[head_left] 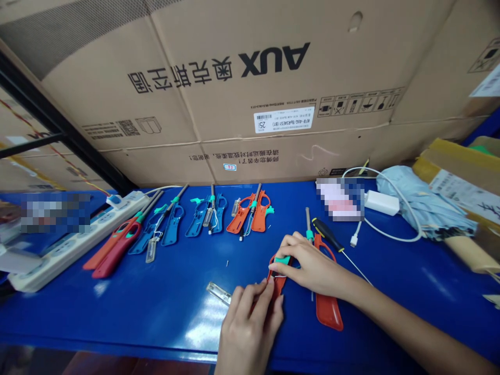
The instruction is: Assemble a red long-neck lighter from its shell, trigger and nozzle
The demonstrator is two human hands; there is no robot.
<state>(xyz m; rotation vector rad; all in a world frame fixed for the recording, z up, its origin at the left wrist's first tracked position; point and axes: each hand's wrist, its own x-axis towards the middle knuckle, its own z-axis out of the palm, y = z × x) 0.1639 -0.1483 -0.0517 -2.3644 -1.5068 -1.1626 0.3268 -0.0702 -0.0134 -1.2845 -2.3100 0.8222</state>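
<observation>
My left hand (248, 325) and right hand (312, 263) are close together on the blue table (117, 317), both clamped on a red lighter shell (276, 278) with a teal piece at its top. A metal tube (219, 293) lies just left of it, and a second red shell (328, 311) sits under my right hand. Beyond are a screwdriver (327, 234), a row of opened lighters (250, 213), a power strip (74, 245), and a large AUX carton (234, 88).
</observation>
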